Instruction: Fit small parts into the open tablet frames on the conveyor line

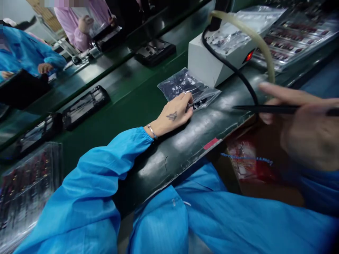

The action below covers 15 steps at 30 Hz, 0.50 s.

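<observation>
While we look forward and down along a dark green bench (161, 155), we find a clear plastic bag (182, 83) of small dark pieces lying flat, just in front of a white box (202, 63) with a glowing red switch (249, 56). The bag probably sits there to be within easy reach of the left hand (174, 114). We judge that these fingers are on it to steady it or to get at its contents.

The left arm stretches diagonally inward, its blue sleeve (100, 165) ending at a bracelet (152, 131). The hand is palm down, fingers bent and close together at the bag's near side; we cannot tell whether they pinch the film or a piece.

At the right, blurred, the right hand (309, 130) is raised near the bench edge, closed around a slim black tool (283, 109). Its tip points left toward the bag, apart from it, perhaps held that way for fine picking.
</observation>
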### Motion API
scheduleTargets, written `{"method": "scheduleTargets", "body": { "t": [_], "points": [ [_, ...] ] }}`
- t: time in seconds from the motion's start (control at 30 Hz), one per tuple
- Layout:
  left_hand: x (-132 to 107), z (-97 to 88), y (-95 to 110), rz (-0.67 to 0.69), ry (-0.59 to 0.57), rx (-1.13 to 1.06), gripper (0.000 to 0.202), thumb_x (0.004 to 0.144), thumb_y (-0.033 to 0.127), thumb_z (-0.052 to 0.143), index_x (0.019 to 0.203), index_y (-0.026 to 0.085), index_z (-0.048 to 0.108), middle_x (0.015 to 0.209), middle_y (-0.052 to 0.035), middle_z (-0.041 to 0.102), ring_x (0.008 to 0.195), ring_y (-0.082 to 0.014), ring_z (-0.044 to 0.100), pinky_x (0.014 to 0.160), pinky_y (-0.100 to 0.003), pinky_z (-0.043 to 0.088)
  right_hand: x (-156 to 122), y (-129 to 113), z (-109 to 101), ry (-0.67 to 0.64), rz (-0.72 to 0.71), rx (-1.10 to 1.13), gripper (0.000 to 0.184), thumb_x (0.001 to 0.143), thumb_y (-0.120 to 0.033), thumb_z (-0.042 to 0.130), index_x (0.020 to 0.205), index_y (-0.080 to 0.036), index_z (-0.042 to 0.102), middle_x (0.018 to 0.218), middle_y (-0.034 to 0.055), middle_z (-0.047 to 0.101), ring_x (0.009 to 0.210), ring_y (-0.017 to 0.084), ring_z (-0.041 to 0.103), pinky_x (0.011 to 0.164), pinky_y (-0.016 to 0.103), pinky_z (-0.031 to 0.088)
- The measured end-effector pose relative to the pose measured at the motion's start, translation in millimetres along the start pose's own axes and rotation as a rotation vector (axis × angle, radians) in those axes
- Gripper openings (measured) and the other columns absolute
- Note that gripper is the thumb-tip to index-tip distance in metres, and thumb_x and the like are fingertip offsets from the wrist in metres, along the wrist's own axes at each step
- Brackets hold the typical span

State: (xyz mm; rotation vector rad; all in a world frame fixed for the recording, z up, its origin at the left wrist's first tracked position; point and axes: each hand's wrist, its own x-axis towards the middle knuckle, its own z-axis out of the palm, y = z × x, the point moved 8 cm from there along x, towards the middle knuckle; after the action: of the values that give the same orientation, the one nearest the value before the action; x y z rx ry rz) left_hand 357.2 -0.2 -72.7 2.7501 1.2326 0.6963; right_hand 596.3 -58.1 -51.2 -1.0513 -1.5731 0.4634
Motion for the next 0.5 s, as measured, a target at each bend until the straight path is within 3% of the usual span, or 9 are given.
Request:
{"method": "scheduleTargets", "body": {
  "t": [0.13, 0.23, 0.33, 0.5],
  "points": [
    [-4, 0.1, -2, -0.013, 0.036, -0.028, 0.011, 0.098, 0.012, 0.049, 0.106, 0.018, 0.053, 0.098, -0.0051, 0.065, 0.085, -0.0186, 0.061, 0.074, -0.031, 0.045, 20, -13, 35, -0.167, -0.045, 0.066, 0.029, 0.1, -0.048, 0.067, 0.111, -0.026, 0.084, 0.094, 0.0043, 0.08, 0.08, 0.017, 0.075, 0.075, 0.031, 0.058],
    [-5, -1.2, -1, -0.034, 0.052, -0.036, 0.011, 0.097, 0.01, 0.05, 0.104, 0.018, 0.054, 0.097, -0.0045, 0.065, 0.084, -0.0182, 0.061, 0.073, -0.031, 0.043, 29, -13, 46, -0.154, -0.109, -0.039, 0.01, 0.09, -0.027, 0.08, 0.099, -0.023, 0.084, 0.09, 0.0014, 0.08, 0.082, 0.016, 0.074, 0.077, 0.028, 0.057],
    [-6, -1.3, -1, -0.05, 0.069, -0.062, 0.012, 0.096, 0.009, 0.05, 0.102, 0.018, 0.055, 0.096, -0.0042, 0.066, 0.084, -0.0181, 0.06, 0.072, -0.031, 0.043, 33, -8, 53, -0.194, -0.131, -0.109, 0.009, 0.087, -0.023, 0.082, 0.096, -0.022, 0.083, 0.087, -0.0003, 0.079, 0.078, 0.013, 0.072, 0.071, 0.025, 0.055],
    [-6, 1.9, -3, -0.049, 0.073, -0.099, 0.014, 0.094, 0.01, 0.051, 0.103, 0.018, 0.057, 0.096, -0.0038, 0.066, 0.085, -0.0186, 0.061, 0.072, -0.031, 0.043, 36, 0, 67, -0.274, -0.058, 0.026, 0.02, 0.085, -0.017, 0.085, 0.103, -0.025, 0.084, 0.098, -0.0014, 0.081, 0.092, 0.013, 0.074, 0.085, 0.024, 0.058]
  ]
}}
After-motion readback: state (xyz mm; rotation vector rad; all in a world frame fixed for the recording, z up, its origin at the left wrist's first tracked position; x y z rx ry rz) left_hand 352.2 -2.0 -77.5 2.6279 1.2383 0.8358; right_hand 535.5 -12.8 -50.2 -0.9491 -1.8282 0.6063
